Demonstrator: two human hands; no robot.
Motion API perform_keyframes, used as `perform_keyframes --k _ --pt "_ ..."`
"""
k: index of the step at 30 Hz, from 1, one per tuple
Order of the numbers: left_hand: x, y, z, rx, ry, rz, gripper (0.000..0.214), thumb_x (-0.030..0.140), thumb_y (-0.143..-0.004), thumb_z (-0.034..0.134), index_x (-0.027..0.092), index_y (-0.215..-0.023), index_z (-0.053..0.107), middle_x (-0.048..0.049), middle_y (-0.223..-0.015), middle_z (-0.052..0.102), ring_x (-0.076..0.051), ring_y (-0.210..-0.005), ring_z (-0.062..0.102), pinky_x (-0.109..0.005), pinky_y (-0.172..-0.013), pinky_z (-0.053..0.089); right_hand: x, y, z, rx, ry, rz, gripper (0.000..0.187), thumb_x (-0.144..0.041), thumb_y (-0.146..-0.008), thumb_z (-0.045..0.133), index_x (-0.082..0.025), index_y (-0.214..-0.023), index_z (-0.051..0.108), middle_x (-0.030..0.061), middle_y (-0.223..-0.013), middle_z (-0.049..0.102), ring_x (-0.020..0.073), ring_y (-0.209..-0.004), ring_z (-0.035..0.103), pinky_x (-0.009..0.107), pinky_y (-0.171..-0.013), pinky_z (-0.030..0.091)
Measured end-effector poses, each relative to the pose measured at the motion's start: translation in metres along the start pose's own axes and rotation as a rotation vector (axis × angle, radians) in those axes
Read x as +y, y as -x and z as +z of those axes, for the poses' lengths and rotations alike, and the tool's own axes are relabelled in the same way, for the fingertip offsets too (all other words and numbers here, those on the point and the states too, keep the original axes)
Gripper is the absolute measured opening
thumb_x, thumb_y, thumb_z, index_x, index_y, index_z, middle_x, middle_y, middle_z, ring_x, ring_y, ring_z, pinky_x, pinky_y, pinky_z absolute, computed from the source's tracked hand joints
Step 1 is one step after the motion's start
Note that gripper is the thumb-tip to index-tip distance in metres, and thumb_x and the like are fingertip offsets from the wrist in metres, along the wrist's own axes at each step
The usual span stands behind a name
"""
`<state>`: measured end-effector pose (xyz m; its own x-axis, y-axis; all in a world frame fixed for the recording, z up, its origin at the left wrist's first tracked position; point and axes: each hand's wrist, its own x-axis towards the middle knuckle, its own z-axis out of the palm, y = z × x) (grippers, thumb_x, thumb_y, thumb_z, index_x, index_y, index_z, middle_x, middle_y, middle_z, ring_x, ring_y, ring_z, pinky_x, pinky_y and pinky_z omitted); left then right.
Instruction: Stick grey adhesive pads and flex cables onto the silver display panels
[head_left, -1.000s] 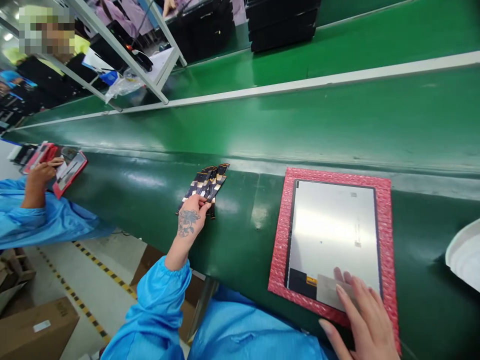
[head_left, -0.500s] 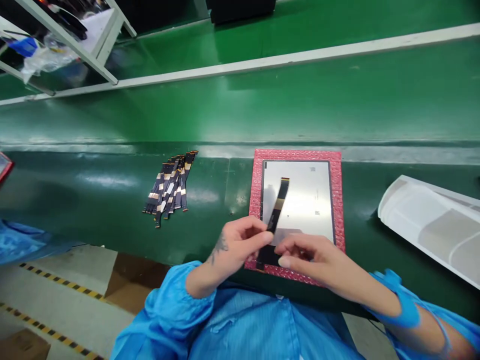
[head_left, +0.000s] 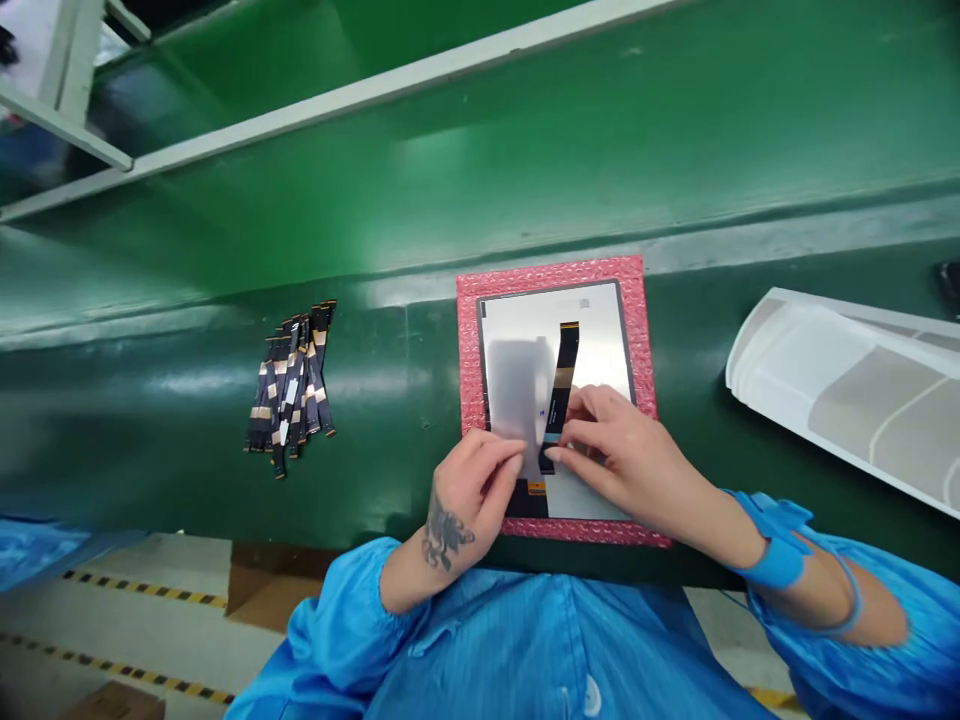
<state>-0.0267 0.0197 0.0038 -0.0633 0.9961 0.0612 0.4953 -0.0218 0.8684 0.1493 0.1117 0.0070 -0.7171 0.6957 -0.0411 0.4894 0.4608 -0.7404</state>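
A flat flex cable [head_left: 562, 390] lying lengthwise on a display panel [head_left: 517, 400], atop a pink bubble-wrap mat [head_left: 551, 275]. Right hand [head_left: 607, 450] narrow, pinching the cable's lower part; left hand [head_left: 472, 500] curled at the panel's near edge, grip unclear. Careful, straight alignment needed. A bundle of cables [head_left: 289, 390] off left on the green worktop [head_left: 150, 420].

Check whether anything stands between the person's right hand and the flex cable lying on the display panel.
Nothing visible does. The right hand has its fingertips directly on the flex cable, which lies on the display panel. The left hand sits beside the cable's lower end, not between them.
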Motion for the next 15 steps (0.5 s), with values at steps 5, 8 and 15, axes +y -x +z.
perform_keyframes --k 5,8,15 --pt "-0.01 0.03 0.002 -0.035 -0.392 0.268 0.023 0.014 -0.089 0.054 0.014 -0.109 0.067 -0.0068 -0.087 0.062 -0.016 -0.081 0.056 -0.027 -0.07 0.049 0.007 0.001 0.014 0.159 0.285 -0.164 0.022 -0.017 -0.091 0.049 -0.014 -0.076 0.064 0.0131 -0.095 0.059 0.0271 -0.095 0.051 0.044 -0.079 0.051" --pt "-0.013 0.038 0.007 -0.024 -0.474 0.333 0.024 0.016 -0.09 0.053 0.016 -0.109 0.067 -0.0067 -0.086 0.061 -0.018 -0.082 0.054 -0.029 -0.072 0.047 0.007 0.001 0.016 0.134 0.248 -0.172 0.022 -0.018 -0.091 0.05 -0.015 -0.073 0.062 0.0122 -0.092 0.057 0.0271 -0.094 0.05 0.045 -0.078 0.051" --pt "-0.015 0.036 0.008 -0.013 -0.397 0.31 0.019 0.014 -0.089 0.055 0.017 -0.101 0.07 -0.0052 -0.084 0.061 -0.017 -0.081 0.053 -0.028 -0.073 0.046 0.007 0.002 0.014 0.045 0.113 -0.174 0.023 -0.019 -0.091 0.05 -0.018 -0.071 0.059 0.0109 -0.097 0.057 0.0275 -0.103 0.049 0.052 -0.09 0.049"
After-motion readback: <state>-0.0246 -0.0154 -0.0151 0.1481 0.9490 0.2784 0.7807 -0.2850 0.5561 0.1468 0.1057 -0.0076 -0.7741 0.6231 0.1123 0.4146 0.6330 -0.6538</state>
